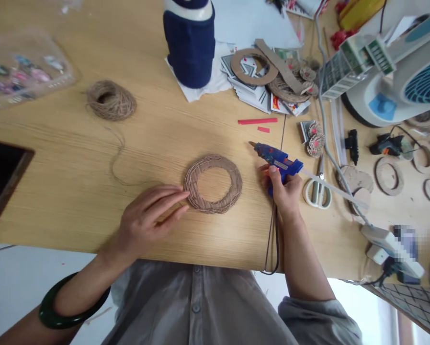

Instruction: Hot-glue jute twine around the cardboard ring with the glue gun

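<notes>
On the wooden table lies a cardboard ring [233, 173] with twine wound around its outer edge. My left hand [148, 215] has its fingers stretched out, their tips touching the ring's left edge. A loose strand of twine runs from near these fingers back to a twine ball [111, 100]. To the right of the ring, my right hand [285, 189] is wrapped round the handle of a blue hot glue gun [277, 160]. Its nozzle points up and left, and a clear glue stick [332, 187] extends from its back. The gun's black cord hangs over the table's front edge.
White-handled scissors [318, 191] lie right of the glue gun, near a power strip [392, 251] and grey cable. Red strips [258, 121] lie behind the gun. A dark blue covered bottle [189, 45], playing cards [253, 96], a fan [398, 81] and a plastic tray [62, 79] stand around.
</notes>
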A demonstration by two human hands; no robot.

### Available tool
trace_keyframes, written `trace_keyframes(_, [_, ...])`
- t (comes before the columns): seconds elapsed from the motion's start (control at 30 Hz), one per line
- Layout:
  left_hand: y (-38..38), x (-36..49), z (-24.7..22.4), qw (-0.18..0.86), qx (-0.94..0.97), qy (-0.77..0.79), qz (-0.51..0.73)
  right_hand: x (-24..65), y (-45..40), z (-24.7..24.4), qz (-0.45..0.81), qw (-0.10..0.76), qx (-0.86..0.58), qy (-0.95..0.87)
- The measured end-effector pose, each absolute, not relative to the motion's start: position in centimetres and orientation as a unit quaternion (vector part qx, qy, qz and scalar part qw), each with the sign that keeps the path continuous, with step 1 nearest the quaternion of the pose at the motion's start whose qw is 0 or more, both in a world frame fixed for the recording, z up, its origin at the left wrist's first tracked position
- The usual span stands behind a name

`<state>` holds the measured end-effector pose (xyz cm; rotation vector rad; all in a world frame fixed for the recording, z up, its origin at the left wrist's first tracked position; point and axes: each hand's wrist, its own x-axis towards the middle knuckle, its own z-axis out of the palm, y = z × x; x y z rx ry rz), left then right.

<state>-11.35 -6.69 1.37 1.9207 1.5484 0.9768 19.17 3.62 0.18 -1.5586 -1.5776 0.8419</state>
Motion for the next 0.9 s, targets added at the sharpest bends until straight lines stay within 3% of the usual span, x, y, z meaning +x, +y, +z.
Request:
trace_keyframes(0.13, [-6.8,-10.2,2.4,0.525,0.388,0.602,0.461,19.6,3.2,0.7,0.0,0.219,-0.643,-0.733])
trace_keyframes(0.2, [-6.3,-9.6,2.8,0.655,0.239,0.522,0.491,19.7,2.9,0.9,-0.075,0.144,-0.626,-0.763])
trace_keyframes(0.27, [-5.8,-9.2,3.0,0.715,0.165,0.459,0.502,19.7,2.4,0.9,-0.09,0.102,-0.61,-0.781])
trace_keyframes(0.77, [-7.1,-8.9,2.7,0.726,0.141,0.426,0.522,19.5,0.0,3.1,0.028,0.114,-0.595,-0.795])
trace_keyframes(0.83, [-7.3,-8.9,2.6,0.72,0.146,0.425,0.529,19.1,-1.1,4.2,0.062,0.186,-0.604,-0.773])
trace_keyframes(0.9, [-7.7,-8.9,2.5,0.709,0.171,0.424,0.537,18.3,-2.4,5.2,0.173,0.314,-0.582,-0.73])
